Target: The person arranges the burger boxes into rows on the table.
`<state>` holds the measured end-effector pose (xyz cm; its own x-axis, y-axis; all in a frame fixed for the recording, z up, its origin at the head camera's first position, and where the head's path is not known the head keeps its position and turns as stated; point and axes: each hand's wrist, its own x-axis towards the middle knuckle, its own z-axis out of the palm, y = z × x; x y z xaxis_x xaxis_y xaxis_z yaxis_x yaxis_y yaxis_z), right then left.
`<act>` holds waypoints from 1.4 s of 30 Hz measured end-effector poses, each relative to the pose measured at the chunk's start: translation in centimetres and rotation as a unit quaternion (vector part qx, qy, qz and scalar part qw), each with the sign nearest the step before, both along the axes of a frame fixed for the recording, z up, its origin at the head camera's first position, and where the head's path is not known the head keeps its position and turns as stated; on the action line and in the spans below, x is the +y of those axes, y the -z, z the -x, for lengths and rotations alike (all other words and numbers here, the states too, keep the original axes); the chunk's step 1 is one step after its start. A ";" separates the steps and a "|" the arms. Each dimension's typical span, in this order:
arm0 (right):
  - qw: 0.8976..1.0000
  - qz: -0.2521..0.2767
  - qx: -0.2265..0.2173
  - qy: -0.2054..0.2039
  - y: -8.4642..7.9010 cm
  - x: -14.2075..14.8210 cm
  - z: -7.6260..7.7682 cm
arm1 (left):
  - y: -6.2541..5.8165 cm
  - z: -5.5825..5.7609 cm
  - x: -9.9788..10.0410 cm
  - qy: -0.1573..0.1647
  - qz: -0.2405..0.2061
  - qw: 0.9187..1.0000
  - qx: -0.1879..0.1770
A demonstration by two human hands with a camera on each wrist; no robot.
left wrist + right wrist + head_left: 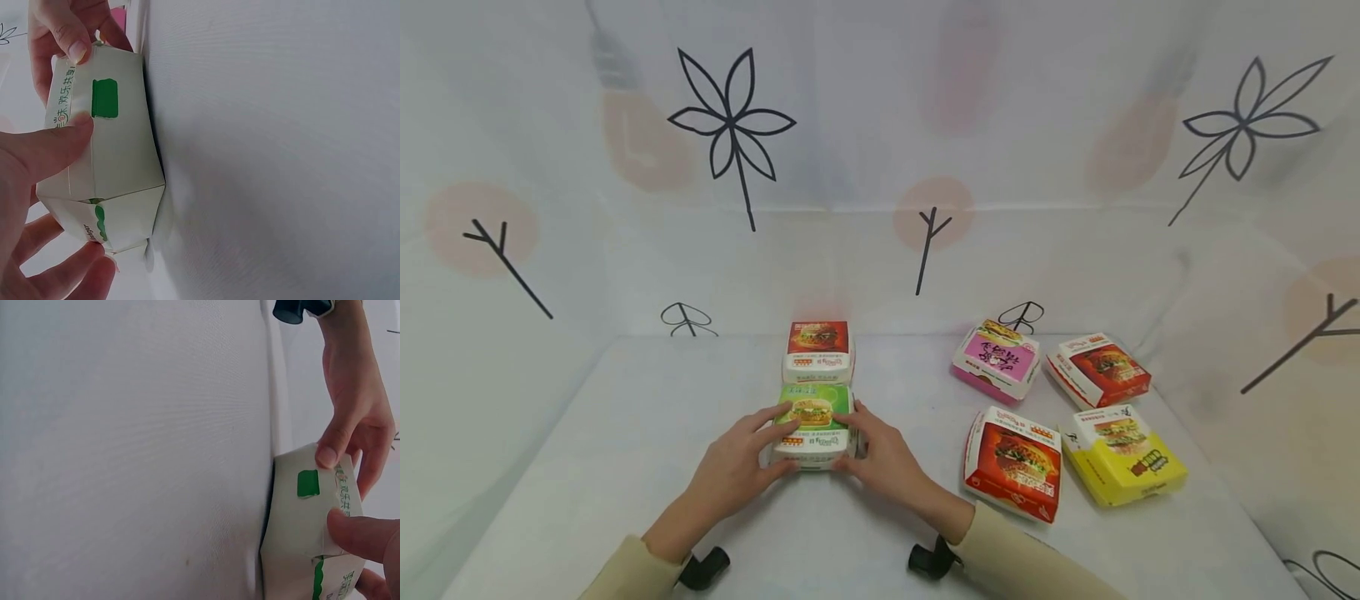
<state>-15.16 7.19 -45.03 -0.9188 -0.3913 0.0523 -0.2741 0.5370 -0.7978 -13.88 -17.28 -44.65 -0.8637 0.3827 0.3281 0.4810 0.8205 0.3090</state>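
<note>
A green-and-white burger box (816, 442) lies flat on the white surface, right in front of a red-and-white burger box (818, 340). My left hand (733, 462) grips the green box from its left, thumb at the near face and fingers along the side and top edge. From the opposite side my right hand (891, 458) holds it the same way. Both thumbs press the pale front wall of the green box (122, 150), beside a green patch, in the left wrist view. The right wrist view shows this front wall (290, 515) resting on the cloth; its far side is hidden.
To the right lie a pink burger box (1000, 358), a red one (1101, 371) at the back, another red one (1015, 462) nearer me and a yellow one (1127, 458). A white patterned cloth (850, 267) hangs behind. Dark wrist devices (706, 568) sit at my sleeves.
</note>
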 end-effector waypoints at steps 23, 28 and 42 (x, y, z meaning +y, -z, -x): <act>1.000 0.019 -0.014 0.020 -2.7 1.2 -0.2 | -0.2 -0.3 0.1 -0.013 0.007 1.000 -0.022; 0.999 0.035 -0.002 0.031 -4.2 2.2 0.0 | -0.1 -0.3 0.0 -0.013 0.004 1.000 -0.023; 0.992 0.041 -0.007 0.118 -8.9 8.5 2.2 | -0.5 -0.4 0.2 -0.011 0.004 0.999 -0.031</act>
